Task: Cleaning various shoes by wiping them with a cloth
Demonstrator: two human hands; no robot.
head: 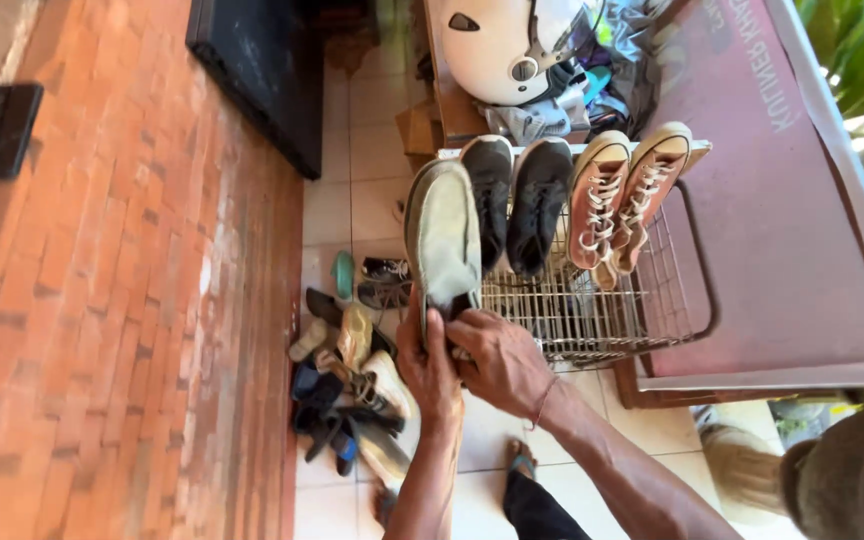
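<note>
Both my hands grip the heel end of a pale grey-green suede shoe (pixel 444 235), which lies on the left end of a white wire shoe rack (pixel 592 315). My left hand (pixel 428 368) holds the heel from the left, my right hand (pixel 502 358) from the right, with a thin red band at its wrist. To the right of this shoe on the rack stand a pair of dark grey shoes (pixel 514 198) and a pair of rust-coloured lace-up sneakers (pixel 624 195), toes pointing away from me.
A brick wall (pixel 122 300) runs along the left. A heap of loose sandals and shoes (pixel 352 385) lies on the tiled floor below the rack. A white helmet (pixel 508 45) sits beyond the rack, a maroon board (pixel 782 210) at right.
</note>
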